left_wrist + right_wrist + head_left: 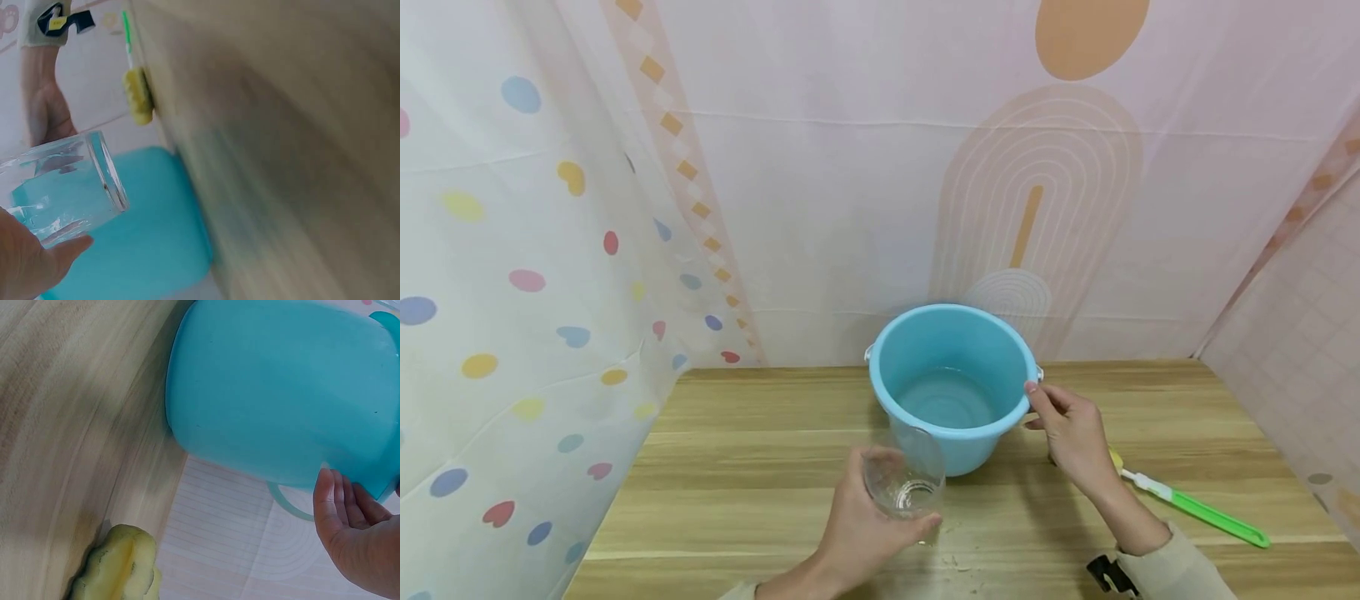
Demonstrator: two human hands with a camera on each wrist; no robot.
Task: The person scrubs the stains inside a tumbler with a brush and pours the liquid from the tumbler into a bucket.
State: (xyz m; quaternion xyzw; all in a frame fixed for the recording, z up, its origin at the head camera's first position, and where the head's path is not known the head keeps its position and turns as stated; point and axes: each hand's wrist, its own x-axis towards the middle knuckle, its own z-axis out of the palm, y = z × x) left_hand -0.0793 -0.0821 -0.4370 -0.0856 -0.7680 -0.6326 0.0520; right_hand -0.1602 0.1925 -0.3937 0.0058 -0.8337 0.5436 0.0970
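A clear glass (904,482) is held in my left hand (867,525), thumb on its near side and fingers round the far side. It is in front of the light blue bucket (967,454) and overlaps its near edge in the head view. In the left wrist view the glass (69,187) looks see-through. A little water lies in the bottom of the bucket. My right hand (1077,437) grips the bucket's right rim, thumb on top. In the right wrist view its fingers (340,503) lie along the outside under the rim.
Right of the bucket, a brush with a green handle (1219,517) lies on the wooden table (737,483); its yellow sponge head (122,565) is partly behind my right wrist in the head view. Patterned curtains (820,208) stand behind and at both sides. Small wet spots mark the table's front.
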